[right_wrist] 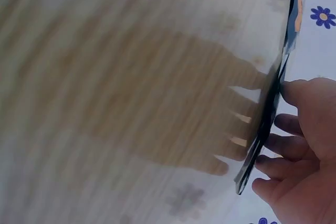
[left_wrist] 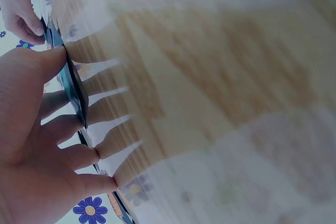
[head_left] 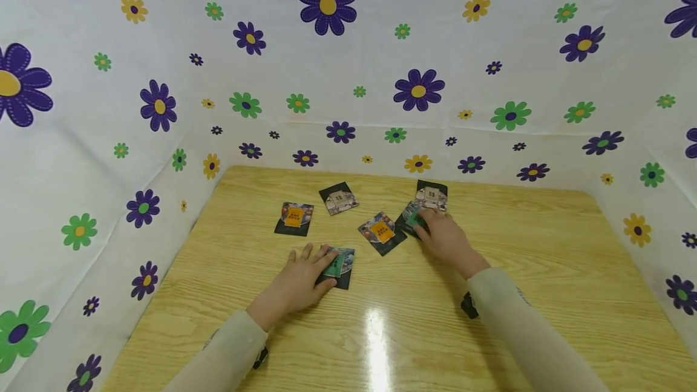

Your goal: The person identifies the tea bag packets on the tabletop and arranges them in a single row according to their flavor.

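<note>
Several small flat dark packets with coloured labels lie on the wooden table. My left hand [head_left: 298, 277] rests with spread fingers over a green-labelled packet [head_left: 344, 274]. In the left wrist view, its thumb touches the edge of that packet [left_wrist: 75, 90], while outer fingertips meet the tabletop. Farther right, my right hand [head_left: 445, 236] has its fingertips on another green-labelled packet [head_left: 409, 218]. Seen from the right wrist, thumb and fingers touch the upper face of this packet [right_wrist: 269, 111]. Next to it lie an orange-labelled packet [head_left: 382, 231] and a beige-labelled packet [head_left: 432, 195].
Another orange-labelled packet [head_left: 294, 218] lies at the left, with a second beige-labelled packet [head_left: 339, 198] behind it. A white cloth [head_left: 359, 53] printed with flowers hangs behind the table [head_left: 544, 247] and along both sides.
</note>
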Motion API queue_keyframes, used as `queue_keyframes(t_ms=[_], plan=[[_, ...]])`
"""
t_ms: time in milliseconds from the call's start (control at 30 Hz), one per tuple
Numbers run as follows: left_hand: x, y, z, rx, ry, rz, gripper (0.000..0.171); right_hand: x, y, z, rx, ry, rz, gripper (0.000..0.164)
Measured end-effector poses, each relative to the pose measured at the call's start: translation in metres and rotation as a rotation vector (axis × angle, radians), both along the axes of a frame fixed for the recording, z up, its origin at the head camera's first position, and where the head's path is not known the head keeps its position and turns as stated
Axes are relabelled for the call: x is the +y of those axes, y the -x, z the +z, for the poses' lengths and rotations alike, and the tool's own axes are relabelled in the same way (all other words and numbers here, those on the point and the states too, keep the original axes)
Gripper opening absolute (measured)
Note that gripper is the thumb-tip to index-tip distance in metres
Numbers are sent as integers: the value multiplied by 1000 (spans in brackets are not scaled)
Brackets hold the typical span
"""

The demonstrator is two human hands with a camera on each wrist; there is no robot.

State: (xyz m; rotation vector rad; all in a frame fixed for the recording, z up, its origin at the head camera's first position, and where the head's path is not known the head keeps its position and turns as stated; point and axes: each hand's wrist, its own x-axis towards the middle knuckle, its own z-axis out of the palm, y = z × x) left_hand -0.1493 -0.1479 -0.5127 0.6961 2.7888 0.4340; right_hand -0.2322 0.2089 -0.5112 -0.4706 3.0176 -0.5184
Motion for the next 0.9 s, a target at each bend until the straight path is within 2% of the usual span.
queue_keyframes(t_ms=[167, 400, 900], plan=[[1, 0, 0, -4, 0, 0, 65, 4, -5, 3, -9, -12, 27, 48], [1, -1, 2, -4, -10, 8, 64, 10, -14, 7, 7, -33, 106, 46], [1, -1, 0, 22, 7, -6, 65, 15, -49, 8, -3, -19, 181, 47]])
